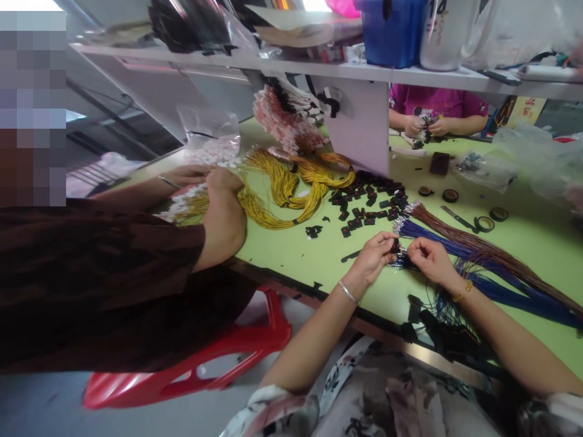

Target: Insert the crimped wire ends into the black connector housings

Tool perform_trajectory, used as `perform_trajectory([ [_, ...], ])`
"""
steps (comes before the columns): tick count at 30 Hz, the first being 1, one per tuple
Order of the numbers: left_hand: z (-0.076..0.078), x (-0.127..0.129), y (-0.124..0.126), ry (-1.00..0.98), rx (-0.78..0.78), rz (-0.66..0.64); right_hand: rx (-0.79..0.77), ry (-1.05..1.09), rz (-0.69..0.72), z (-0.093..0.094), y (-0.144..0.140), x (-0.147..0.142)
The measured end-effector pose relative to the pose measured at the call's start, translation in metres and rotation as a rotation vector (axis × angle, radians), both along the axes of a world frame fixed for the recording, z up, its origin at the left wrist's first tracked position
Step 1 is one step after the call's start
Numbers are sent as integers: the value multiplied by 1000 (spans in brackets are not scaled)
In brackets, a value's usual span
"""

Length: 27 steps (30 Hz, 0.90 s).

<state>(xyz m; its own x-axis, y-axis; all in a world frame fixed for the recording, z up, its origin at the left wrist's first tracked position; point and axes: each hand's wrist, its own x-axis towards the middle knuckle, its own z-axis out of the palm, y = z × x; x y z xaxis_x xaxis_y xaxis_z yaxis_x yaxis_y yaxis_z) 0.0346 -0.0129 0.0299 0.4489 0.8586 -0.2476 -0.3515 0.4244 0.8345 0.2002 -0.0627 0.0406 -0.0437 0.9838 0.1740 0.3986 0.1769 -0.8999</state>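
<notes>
Over the green table my left hand (377,255) pinches a small black connector housing (396,245) between thumb and fingers. Close beside it, my right hand (428,258) has its fingertips pressed together; whatever they grip is too small to make out. Below the fingers lie silvery wire terminals (399,261). Thin blue wires (444,300) trail under my right wrist. Behind my hands stretch a bundle of blue wires (435,246) and a bundle of brown wires (460,237), both with metal tips. Many loose black housings (367,212) lie scattered beyond my left hand.
At left, a co-worker's arm (223,212) reaches over yellow wire bundles (291,188). Another person's hands (426,126) work across the table. Tape rolls (450,195) and a dark blade-like tool (458,217) lie to the right. A shelf (319,70) overhangs; a red stool (228,352) stands below.
</notes>
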Motion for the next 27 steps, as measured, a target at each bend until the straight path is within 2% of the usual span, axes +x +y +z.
perform_trajectory([
  [4,-4,5,-5,-115,-82,-33,42,-93,-33,1,-3,-1],
  [9,-6,6,-6,-159,-97,-41,69,-182,-45,1,-5,-2],
  [27,-7,4,-10,-66,-87,-13,77,-303,-40,4,-6,-1],
])
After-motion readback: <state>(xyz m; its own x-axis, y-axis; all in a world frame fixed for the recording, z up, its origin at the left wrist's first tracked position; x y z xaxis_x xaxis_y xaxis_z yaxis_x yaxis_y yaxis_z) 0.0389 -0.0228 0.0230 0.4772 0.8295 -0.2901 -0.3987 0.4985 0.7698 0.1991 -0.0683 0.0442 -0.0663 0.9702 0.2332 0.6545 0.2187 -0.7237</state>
